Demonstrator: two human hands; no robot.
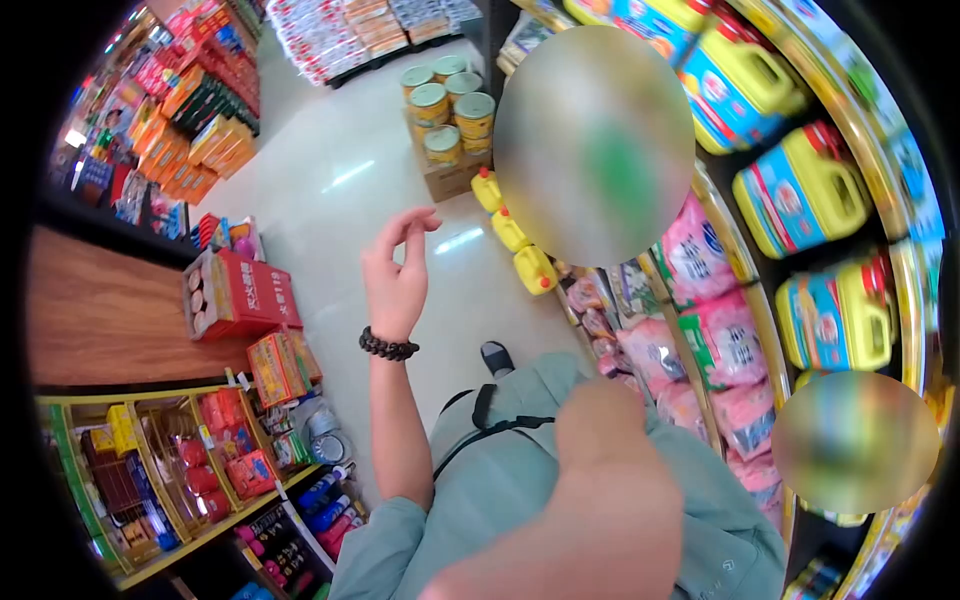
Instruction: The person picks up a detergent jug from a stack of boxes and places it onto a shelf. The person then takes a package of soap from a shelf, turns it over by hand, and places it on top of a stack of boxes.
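Observation:
My left hand (398, 275) is raised over the pale floor, with a dark braided bracelet (388, 345) at the wrist. Its fingers are loosely bent, with a gap between them and the thumb, and nothing is in it. Close to the camera, my right hand (606, 425) is a smooth blur in front of my grey-green clothing (500, 480). Its fingers cannot be made out, nor whether it holds anything. Beyond the left hand, yellow jugs (512, 232) stand in a row on the floor along the right-hand shelf.
Large yellow jugs with blue labels (800, 190) and pink bags (722, 340) fill the right shelves. Cans (430, 105) stand on a carton (450, 180) ahead. A red box (255, 295) and a low shelf (150, 565) are at left. Two blurred patches hide part of the right side.

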